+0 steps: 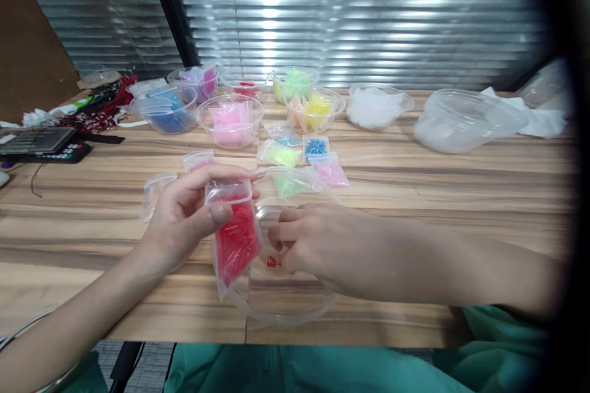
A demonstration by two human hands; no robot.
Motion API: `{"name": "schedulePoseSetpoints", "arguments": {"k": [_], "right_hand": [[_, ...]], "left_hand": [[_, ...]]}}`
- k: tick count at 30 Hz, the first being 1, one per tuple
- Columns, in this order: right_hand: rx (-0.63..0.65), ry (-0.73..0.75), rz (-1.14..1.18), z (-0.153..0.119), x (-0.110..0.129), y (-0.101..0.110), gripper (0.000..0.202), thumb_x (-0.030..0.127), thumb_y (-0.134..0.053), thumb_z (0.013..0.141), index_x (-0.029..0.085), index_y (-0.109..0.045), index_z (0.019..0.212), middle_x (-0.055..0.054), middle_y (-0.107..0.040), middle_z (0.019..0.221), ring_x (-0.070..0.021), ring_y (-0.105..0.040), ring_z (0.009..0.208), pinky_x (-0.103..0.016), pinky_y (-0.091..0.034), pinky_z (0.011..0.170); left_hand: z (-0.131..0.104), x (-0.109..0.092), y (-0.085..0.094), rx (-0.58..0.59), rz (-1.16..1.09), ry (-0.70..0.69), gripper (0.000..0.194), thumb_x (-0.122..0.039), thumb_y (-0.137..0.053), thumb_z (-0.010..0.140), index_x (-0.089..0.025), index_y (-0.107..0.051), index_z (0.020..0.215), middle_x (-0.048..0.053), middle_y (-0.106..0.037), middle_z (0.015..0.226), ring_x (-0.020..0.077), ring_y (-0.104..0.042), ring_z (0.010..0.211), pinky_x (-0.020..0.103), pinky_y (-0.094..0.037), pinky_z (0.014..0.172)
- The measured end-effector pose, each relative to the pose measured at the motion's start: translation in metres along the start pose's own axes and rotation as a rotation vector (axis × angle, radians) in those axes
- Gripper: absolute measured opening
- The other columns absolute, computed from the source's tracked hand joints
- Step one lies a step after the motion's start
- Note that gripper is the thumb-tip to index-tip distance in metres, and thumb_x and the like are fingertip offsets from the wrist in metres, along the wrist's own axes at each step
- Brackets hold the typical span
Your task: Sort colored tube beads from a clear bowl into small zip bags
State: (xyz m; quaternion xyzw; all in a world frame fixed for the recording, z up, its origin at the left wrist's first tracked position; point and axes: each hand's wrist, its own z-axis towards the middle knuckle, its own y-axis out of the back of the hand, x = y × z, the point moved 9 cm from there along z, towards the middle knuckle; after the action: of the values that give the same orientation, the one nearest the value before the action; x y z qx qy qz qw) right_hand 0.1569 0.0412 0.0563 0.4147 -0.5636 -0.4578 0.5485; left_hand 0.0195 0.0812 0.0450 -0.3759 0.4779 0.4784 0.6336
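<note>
Beyond lie packets [316,147]; left hand [179,218] pinches red bag [236,241], right hand [318,241] curls, hold unclear.

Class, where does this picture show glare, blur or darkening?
Head view: bright glare streaks the window blinds; the right hand looks softer than the left hand; a dark, blurred band curves down the right edge.

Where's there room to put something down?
On the table, one free patch lies between the right forearm and the cloudy containers at right; another between the left forearm and the black device. It's crowded behind the clear bowl, with packets and other bowls.
</note>
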Motion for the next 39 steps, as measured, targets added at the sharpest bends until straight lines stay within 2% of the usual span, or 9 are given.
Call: {"name": "schedulePoseSetpoints", "arguments": {"k": [3, 6, 9, 11, 17, 21, 27, 33, 39], "right_hand": [[-0.049, -0.058, -0.138, 0.000, 0.002, 0.003, 0.018, 0.009, -0.055, 0.099, 0.017, -0.070, 0.093, -0.006, -0.068, 0.090, -0.0210, -0.062, 0.084, -0.035, -0.047, 0.073], [-0.140, -0.198, -0.395, -0.003, 0.002, 0.009, 0.013, 0.006, -0.060, 0.090, 0.015, -0.069, 0.095, -0.008, -0.066, 0.089, -0.0238, -0.060, 0.078, -0.037, -0.045, 0.064], [-0.010, -0.283, -0.560, -0.004, -0.001, -0.010, 0.020, 0.008, -0.062, 0.085, 0.009, -0.069, 0.103, -0.013, -0.065, 0.094, -0.0291, -0.061, 0.083, -0.039, -0.046, 0.063], [0.087, -0.278, -0.593, -0.003, -0.003, -0.023, 0.025, 0.009, -0.057, 0.088, 0.005, -0.068, 0.110, -0.017, -0.065, 0.099, -0.0328, -0.062, 0.089, -0.042, -0.048, 0.066], [-0.020, -0.227, -0.528, 0.004, -0.005, -0.010, 0.024, 0.006, -0.053, 0.088, 0.010, -0.069, 0.105, -0.010, -0.062, 0.096, -0.0272, -0.058, 0.084, -0.040, -0.049, 0.066], [-0.118, -0.346, -0.632, 0.003, -0.015, 0.003, 0.018, 0.008, -0.051, 0.092, 0.010, -0.067, 0.102, -0.011, -0.060, 0.092, -0.0292, -0.057, 0.084, -0.041, -0.046, 0.066], [-0.018, -0.262, -0.648, 0.002, -0.019, -0.022, 0.022, 0.011, -0.051, 0.092, 0.010, -0.065, 0.109, -0.012, -0.056, 0.100, -0.0292, -0.054, 0.083, -0.041, -0.042, 0.061], [-0.107, -0.279, -0.487, 0.002, -0.025, -0.011, 0.033, 0.010, -0.050, 0.094, 0.013, -0.057, 0.126, -0.016, -0.057, 0.120, -0.0256, -0.055, 0.088, -0.036, -0.041, 0.062], [-0.032, -0.246, -0.456, 0.001, -0.030, -0.018, 0.018, 0.016, -0.059, 0.093, 0.014, -0.065, 0.110, -0.019, -0.056, 0.126, -0.0304, -0.057, 0.100, -0.040, -0.048, 0.070]], "left_hand": [[-0.001, -0.007, 0.000, 0.004, 0.116, -0.064, 0.034, -0.045, -0.075, 0.091, -0.028, -0.076, 0.120, -0.003, -0.079, 0.117, 0.0230, -0.072, 0.111, 0.024, -0.060, 0.084], [-0.004, -0.025, -0.005, -0.015, 0.245, -0.227, 0.032, -0.042, -0.075, 0.092, -0.027, -0.076, 0.121, 0.001, -0.078, 0.123, 0.0252, -0.071, 0.118, 0.029, -0.061, 0.092], [-0.012, -0.052, -0.015, -0.084, 0.456, -0.476, 0.034, -0.037, -0.081, 0.088, -0.024, -0.076, 0.119, 0.004, -0.081, 0.108, 0.0233, -0.076, 0.107, 0.029, -0.063, 0.087], [-0.016, -0.058, -0.019, -0.114, 0.559, -0.523, 0.037, -0.039, -0.082, 0.087, -0.025, -0.075, 0.120, 0.005, -0.081, 0.104, 0.0225, -0.077, 0.099, 0.030, -0.063, 0.084], [-0.018, -0.057, -0.021, -0.120, 0.639, -0.495, 0.037, -0.043, -0.079, 0.089, -0.027, -0.073, 0.122, 0.005, -0.080, 0.104, 0.0227, -0.077, 0.097, 0.032, -0.062, 0.079], [-0.015, -0.053, -0.017, -0.152, 0.633, -0.440, 0.033, -0.040, -0.078, 0.090, -0.028, -0.074, 0.120, 0.004, -0.080, 0.107, 0.0232, -0.076, 0.101, 0.035, -0.061, 0.086], [-0.015, -0.052, -0.016, -0.160, 0.634, -0.428, 0.032, -0.036, -0.079, 0.090, -0.028, -0.074, 0.120, 0.002, -0.080, 0.108, 0.0206, -0.075, 0.103, 0.031, -0.059, 0.089], [-0.014, -0.050, -0.015, -0.159, 0.600, -0.409, 0.034, -0.031, -0.080, 0.089, -0.030, -0.074, 0.122, 0.002, -0.078, 0.109, 0.0202, -0.074, 0.103, 0.031, -0.060, 0.088], [-0.014, -0.050, -0.013, -0.190, 0.621, -0.399, 0.033, -0.029, -0.080, 0.088, -0.029, -0.074, 0.121, 0.002, -0.079, 0.111, 0.0210, -0.074, 0.103, 0.032, -0.060, 0.087]]}}
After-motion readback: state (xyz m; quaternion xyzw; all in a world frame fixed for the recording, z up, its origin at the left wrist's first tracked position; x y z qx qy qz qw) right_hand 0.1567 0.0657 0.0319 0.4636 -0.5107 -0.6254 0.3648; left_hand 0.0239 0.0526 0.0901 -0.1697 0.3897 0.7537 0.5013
